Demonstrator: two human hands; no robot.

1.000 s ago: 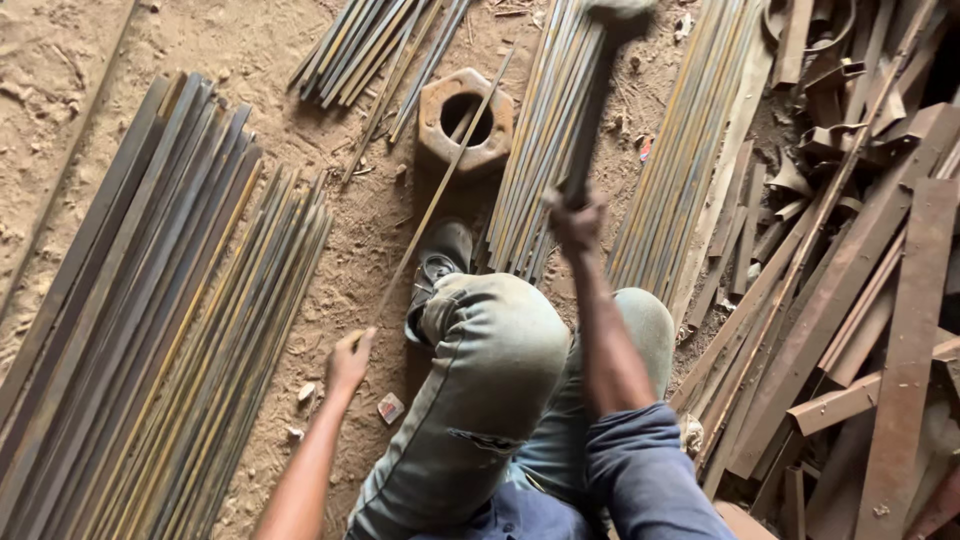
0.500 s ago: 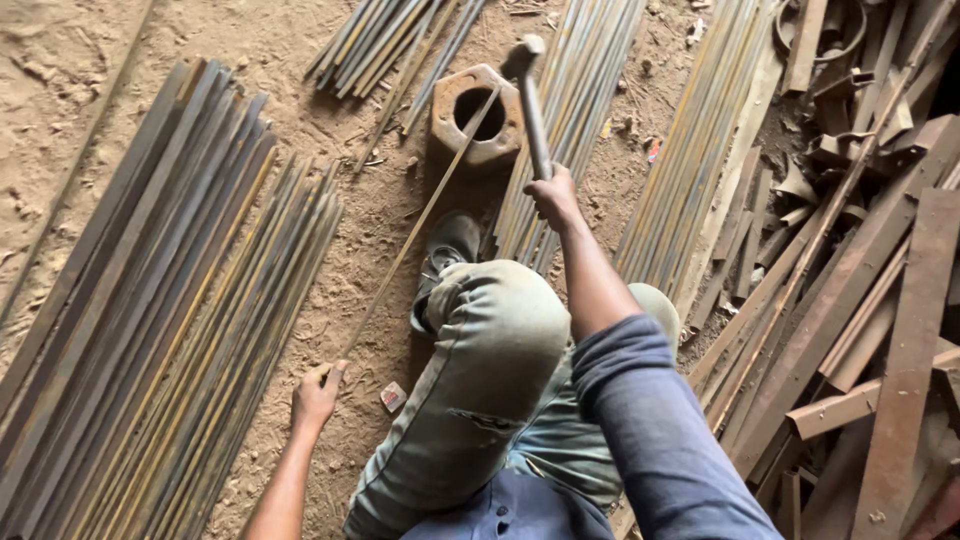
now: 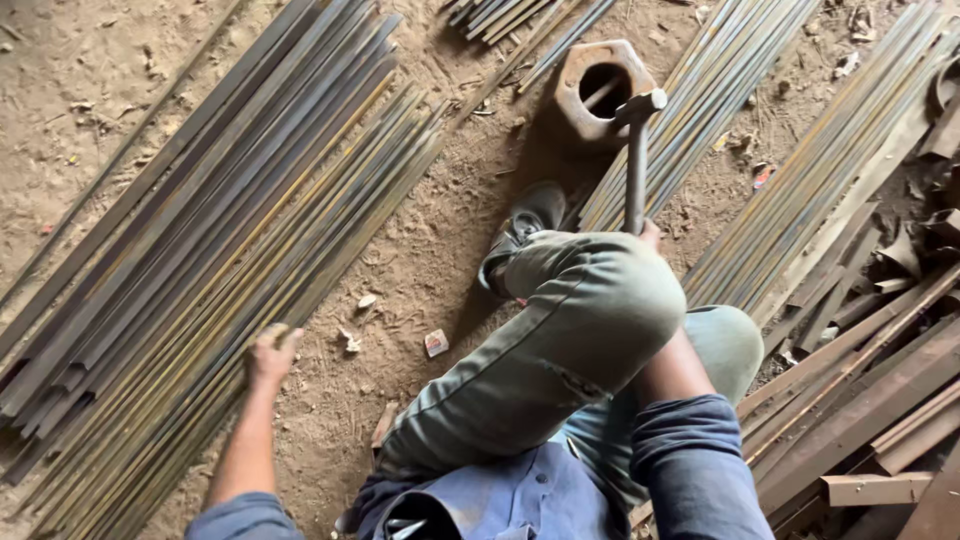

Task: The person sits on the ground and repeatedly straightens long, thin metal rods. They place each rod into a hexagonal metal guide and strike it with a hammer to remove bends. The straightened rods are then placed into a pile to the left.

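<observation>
The right hand (image 3: 648, 234), mostly hidden behind the knee, grips a hammer (image 3: 637, 150) whose head rests on the hexagonal steel block (image 3: 598, 92), while the left hand (image 3: 268, 352) closes on a rod in the flat-bar pile (image 3: 200, 250) beside it, seemingly between straightening blows, with the next calling for a rod laid across that block.

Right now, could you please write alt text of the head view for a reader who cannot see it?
A crouching person's right hand holds a hammer with its head at a large rusty hexagonal nut on dirt ground. The left hand reaches into a bundle of long metal rods; more rods and scrap lie right.

Rusty flat bars (image 3: 870, 400) lie stacked at right, small stones (image 3: 437, 343) scattered on the dirt floor (image 3: 90, 90).
</observation>
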